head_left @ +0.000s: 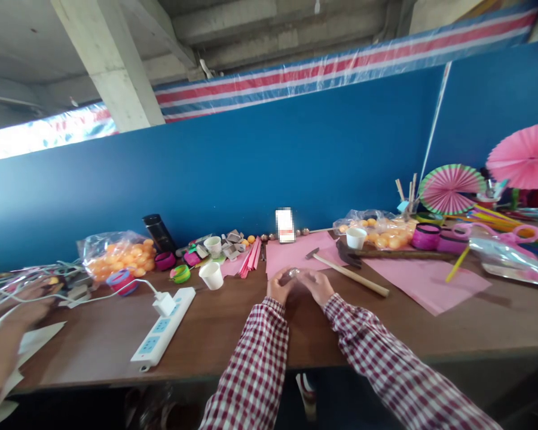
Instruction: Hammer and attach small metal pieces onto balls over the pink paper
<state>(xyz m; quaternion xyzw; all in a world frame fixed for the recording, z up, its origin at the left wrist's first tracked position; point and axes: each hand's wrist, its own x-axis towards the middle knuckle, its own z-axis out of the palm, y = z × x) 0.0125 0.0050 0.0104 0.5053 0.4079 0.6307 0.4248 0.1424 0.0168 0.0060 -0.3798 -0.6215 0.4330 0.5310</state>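
Observation:
My left hand (pixel 278 288) and my right hand (pixel 316 285) meet over the brown table (pixel 233 328), just in front of a pink paper sheet (pixel 291 254). Both are closed with fingertips pinched together around a small shiny object (pixel 294 274) that I cannot make out. My sleeves are red-and-white checked. A hammer (pixel 347 273) with a wooden handle lies just right of my right hand, its head on the pink sheet.
A white power strip (pixel 164 325) lies at left, near paper cups (pixel 211 276) and a bag of orange balls (pixel 116 255). Another person's hand (pixel 29 301) works at far left. Pink paper fans (pixel 451 189), tape rolls (pixel 425 236) and more pink paper (pixel 425 280) sit at right.

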